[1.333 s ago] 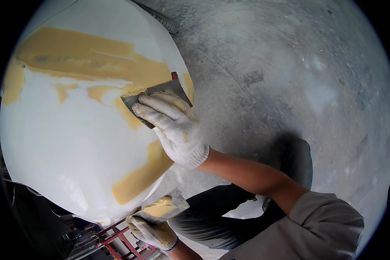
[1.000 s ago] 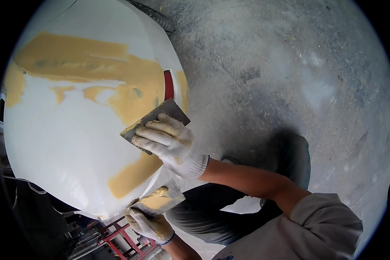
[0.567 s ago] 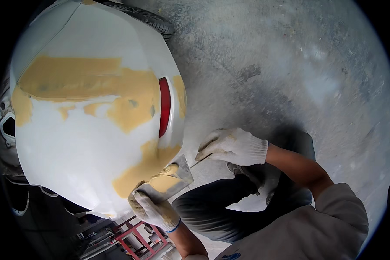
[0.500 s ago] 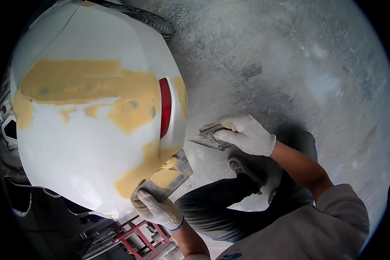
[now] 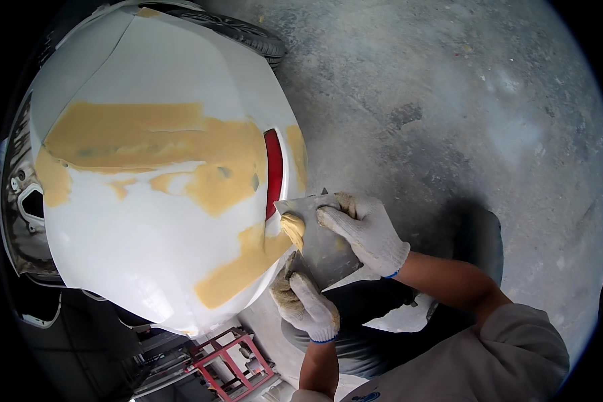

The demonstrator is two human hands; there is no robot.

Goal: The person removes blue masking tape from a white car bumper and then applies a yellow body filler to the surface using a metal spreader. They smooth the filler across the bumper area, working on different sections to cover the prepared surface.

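A white car body panel (image 5: 134, 241) carries wide patches of yellow filler (image 5: 161, 144) and has a red reflector strip (image 5: 273, 171) near its right edge. My right hand (image 5: 365, 231), in a white knit glove, grips a grey spreader blade (image 5: 305, 202) just right of the panel. A lump of yellow filler (image 5: 293, 229) sits where the blade meets a grey flat board (image 5: 323, 256). My left hand (image 5: 305, 305), also gloved and smeared with filler, holds that board from below.
Grey dusty concrete floor (image 5: 449, 100) spreads to the right. A black tyre (image 5: 241, 30) shows behind the panel at the top. A red metal stand (image 5: 231, 362) is under the panel near my legs, which are folded in dark trousers.
My right hand has left the panel, where it was spreading filler, and brought the spreader down onto the board. My left hand has raised the board to meet it. The view has shifted.
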